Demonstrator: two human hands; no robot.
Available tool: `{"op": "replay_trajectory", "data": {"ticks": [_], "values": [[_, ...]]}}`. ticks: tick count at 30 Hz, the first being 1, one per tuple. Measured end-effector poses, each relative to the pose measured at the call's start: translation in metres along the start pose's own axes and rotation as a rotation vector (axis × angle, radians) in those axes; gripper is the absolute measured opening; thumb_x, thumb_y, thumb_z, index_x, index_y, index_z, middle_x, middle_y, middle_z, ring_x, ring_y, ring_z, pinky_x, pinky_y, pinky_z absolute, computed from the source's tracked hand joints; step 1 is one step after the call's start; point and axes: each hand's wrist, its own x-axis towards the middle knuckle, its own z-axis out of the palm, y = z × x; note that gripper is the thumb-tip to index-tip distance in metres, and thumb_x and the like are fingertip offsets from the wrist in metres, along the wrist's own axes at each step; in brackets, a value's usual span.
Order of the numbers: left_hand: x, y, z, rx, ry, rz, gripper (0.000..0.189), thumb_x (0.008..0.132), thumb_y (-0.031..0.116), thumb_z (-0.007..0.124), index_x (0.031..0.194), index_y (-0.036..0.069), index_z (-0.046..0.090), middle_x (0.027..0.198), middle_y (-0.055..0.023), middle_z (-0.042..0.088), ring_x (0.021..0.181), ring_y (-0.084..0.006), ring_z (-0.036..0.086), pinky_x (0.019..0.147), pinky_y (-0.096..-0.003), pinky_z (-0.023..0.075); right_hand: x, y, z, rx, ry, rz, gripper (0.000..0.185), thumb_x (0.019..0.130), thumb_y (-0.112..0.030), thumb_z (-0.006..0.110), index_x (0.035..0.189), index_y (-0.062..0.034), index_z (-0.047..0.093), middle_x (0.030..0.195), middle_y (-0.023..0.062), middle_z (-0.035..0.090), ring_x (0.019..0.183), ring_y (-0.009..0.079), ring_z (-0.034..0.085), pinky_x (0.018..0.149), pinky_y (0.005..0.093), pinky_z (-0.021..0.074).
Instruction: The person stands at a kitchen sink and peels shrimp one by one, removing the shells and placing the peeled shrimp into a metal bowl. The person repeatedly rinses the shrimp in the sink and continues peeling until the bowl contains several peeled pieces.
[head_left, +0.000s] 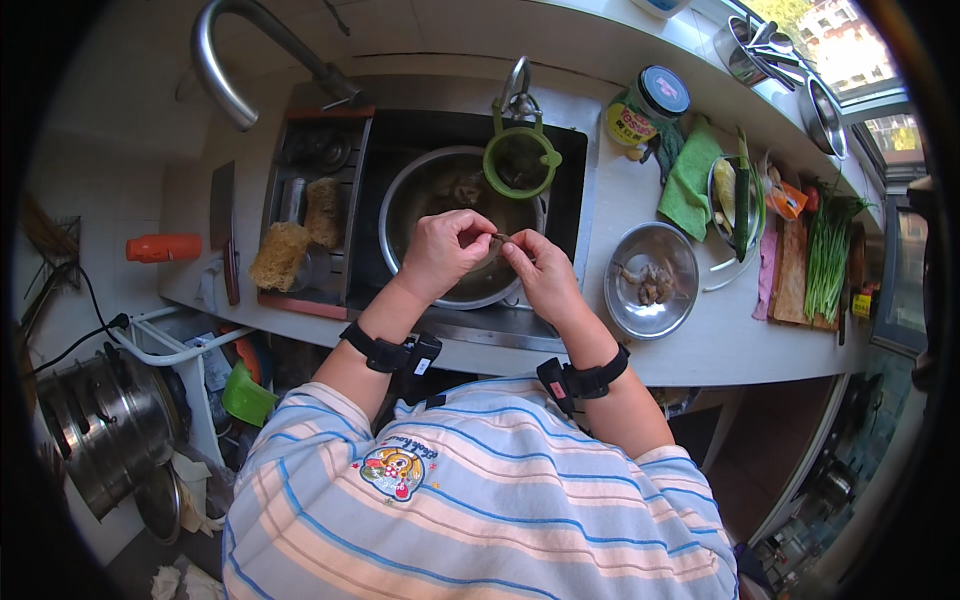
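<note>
Over a large round metal basin (388, 225) in the sink, my left hand (448, 246) and my right hand (546, 271) meet fingertip to fingertip. Between them they pinch a small brownish piece (500, 238), which looks like a raw shrimp, though most of it is covered by my fingers. Cloudy water fills the basin, with a few dark pieces (466, 195) in it. A green strainer (489, 169) sits under the small faucet (517, 75), above the basin's far right side. On the counter to my right, a stainless steel bowl (651, 244) holds several peeled-looking grey shrimp (651, 283).
Left of the sink lie a cleaver (223, 206) and an orange bottle (163, 247); loofah scrubbers (279, 256) rest on the rack. A large curved faucet (217, 67) arches above. Rightward are a lidded jar (660, 94), green cloth (688, 176), vegetable bowl (716, 169) and chives (829, 255) on a cutting board (789, 262).
</note>
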Motion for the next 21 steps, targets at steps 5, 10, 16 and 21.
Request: {"op": "replay_trajectory", "data": {"ticks": [5, 10, 16, 21], "values": [[0.000, 0.003, -0.001, 0.055, -0.050, 0.016, 0.005, 0.086, 0.006, 0.072, 0.088, 0.002, 0.072, 0.082, -0.0077, 0.070, 0.071, -0.0160, 0.069, 0.066, -0.0278, 0.0552, -0.002, -0.002, 0.002, 0.045, 0.002, -0.069, 0.022, 0.103, -0.022, 0.062, 0.100, -0.0008, 0.066, 0.084, 0.0100, 0.068, 0.074, 0.0208, 0.062, 0.070, 0.0338, 0.0502], [0.000, 0.008, 0.002, 0.110, 0.029, 0.058, 0.006, 0.083, 0.004, 0.070, 0.081, 0.003, 0.064, 0.076, -0.0072, 0.064, 0.064, -0.0174, 0.064, 0.060, -0.0302, 0.0513, -0.001, 0.004, 0.005, 0.244, -0.056, -0.007, 0.022, 0.106, -0.022, 0.059, 0.097, -0.0032, 0.067, 0.080, 0.0026, 0.064, 0.071, 0.0120, 0.056, 0.067, 0.0291, 0.0471], [0.000, 0.005, 0.008, 0.250, 0.163, 0.081, 0.011, 0.082, 0.004, 0.068, 0.078, 0.004, 0.057, 0.074, -0.0079, 0.061, 0.061, -0.0213, 0.062, 0.057, -0.0336, 0.0498, -0.003, -0.010, 0.006, 0.304, -0.092, 0.035, 0.026, 0.108, -0.024, 0.056, 0.093, -0.0060, 0.067, 0.075, -0.0031, 0.058, 0.068, 0.0066, 0.049, 0.062, 0.0243, 0.0417], [0.002, -0.004, 0.009, 0.365, 0.245, 0.080, 0.011, 0.083, 0.007, 0.068, 0.080, 0.005, 0.057, 0.075, -0.0084, 0.062, 0.064, -0.0240, 0.063, 0.058, -0.0369, 0.0511, -0.006, -0.018, 0.003, 0.258, -0.098, 0.092, 0.029, 0.109, -0.027, 0.055, 0.091, -0.0073, 0.066, 0.073, -0.0045, 0.057, 0.062, 0.0053, 0.046, 0.056, 0.0231, 0.0387]]}}
